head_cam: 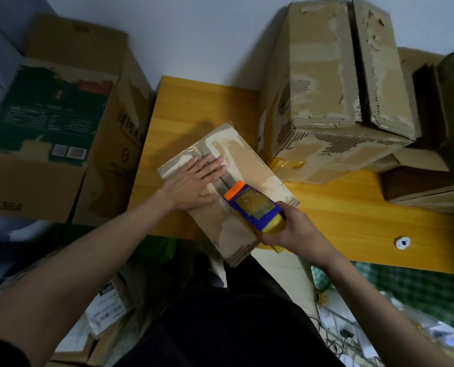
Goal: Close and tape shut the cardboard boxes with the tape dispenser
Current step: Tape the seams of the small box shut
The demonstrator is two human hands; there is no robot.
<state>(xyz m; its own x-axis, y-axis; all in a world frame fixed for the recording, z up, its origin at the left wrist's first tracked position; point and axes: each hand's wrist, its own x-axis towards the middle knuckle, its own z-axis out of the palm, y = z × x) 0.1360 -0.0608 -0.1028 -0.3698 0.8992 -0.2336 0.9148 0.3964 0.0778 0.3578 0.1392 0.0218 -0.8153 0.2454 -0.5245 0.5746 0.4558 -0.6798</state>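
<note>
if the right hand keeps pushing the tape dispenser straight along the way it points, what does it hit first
Probably the left hand: the tape dispenser in the right hand points up the small box's seam, where the left fingertips lie flat just ahead.

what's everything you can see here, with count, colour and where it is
small cardboard box: 1, brown, flaps closed, on the table's near edge, partly overhanging it
tape dispenser: 1, blue with orange front and yellow tape roll, on top of the small box
table: 1, yellow-orange wood, centre
big worn boxes: at least 3, brown, torn surfaces, stacked on the table's right side
large box: 1, brown with a dark green printed panel, left of the table
white round cap: 1, white, on the table's right front
clutter: uncountable, mixed, on the floor lower right
left hand: flat on the small box, fingers straight
right hand: grips the dispenser
</note>
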